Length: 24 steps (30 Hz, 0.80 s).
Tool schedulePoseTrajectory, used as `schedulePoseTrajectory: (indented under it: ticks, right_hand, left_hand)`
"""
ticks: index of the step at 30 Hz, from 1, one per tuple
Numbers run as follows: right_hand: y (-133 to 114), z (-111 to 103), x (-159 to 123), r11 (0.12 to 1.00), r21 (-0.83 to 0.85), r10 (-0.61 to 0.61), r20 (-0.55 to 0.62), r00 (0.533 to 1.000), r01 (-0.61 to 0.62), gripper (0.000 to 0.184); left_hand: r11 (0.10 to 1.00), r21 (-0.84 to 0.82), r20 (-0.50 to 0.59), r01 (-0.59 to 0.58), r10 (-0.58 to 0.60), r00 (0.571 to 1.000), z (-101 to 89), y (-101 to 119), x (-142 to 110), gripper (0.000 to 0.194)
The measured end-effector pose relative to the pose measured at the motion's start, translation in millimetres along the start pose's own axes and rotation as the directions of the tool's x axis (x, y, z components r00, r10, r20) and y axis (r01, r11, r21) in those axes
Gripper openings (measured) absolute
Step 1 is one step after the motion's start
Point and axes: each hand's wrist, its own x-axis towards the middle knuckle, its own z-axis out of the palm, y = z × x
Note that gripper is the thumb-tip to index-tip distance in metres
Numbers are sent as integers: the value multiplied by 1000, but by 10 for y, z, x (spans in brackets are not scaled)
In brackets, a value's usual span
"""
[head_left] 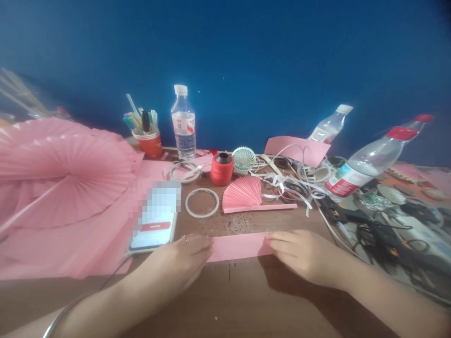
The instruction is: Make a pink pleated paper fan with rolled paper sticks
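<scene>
A strip of pink paper (239, 247) lies low over the brown table, stretched between my two hands. My left hand (192, 256), with a ring on one finger, is closed on its left end. At the right end, the fingers of my right hand (299, 253) are closed on the paper, and the thumb is mostly hidden. Just beyond the strip sits a small pleated pink paper fan (243, 195) with a flat pink strip along its lower edge. A white ring (202, 203) and a spool of red thread (222, 170) are near it.
Left stand a phone (155, 220), a large pink paper fan (66, 173) and a cup of pens (150, 143). A water bottle (183, 124) is behind. White ribbon (282, 184), cables, a red-capped bottle (369, 162) and a glue gun (384, 230) crowd the right.
</scene>
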Motion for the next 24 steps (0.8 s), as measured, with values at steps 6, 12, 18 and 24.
schedulePoseTrajectory:
  ticks: [6, 12, 18, 24]
  right_hand:
    - [-210, 4, 461, 992, -58, 115, 110, 987, -109, 20]
    - [-351, 202, 718, 983, -43, 182, 47, 982, -180, 36]
    - [-162, 158, 348, 944, -7, 329, -5, 944, -329, 29]
    - [-28, 158, 18, 878, 51, 478, -49, 877, -476, 26]
  left_hand:
    - [999, 30, 136, -13, 8, 991, -24, 32, 37, 51]
    - [999, 11, 159, 39, -40, 986, -73, 54, 54, 53]
    - [998, 66, 109, -5, -2, 994, 4, 96, -76, 57]
    - [933, 346, -46, 101, -90, 995, 100, 236, -180, 39]
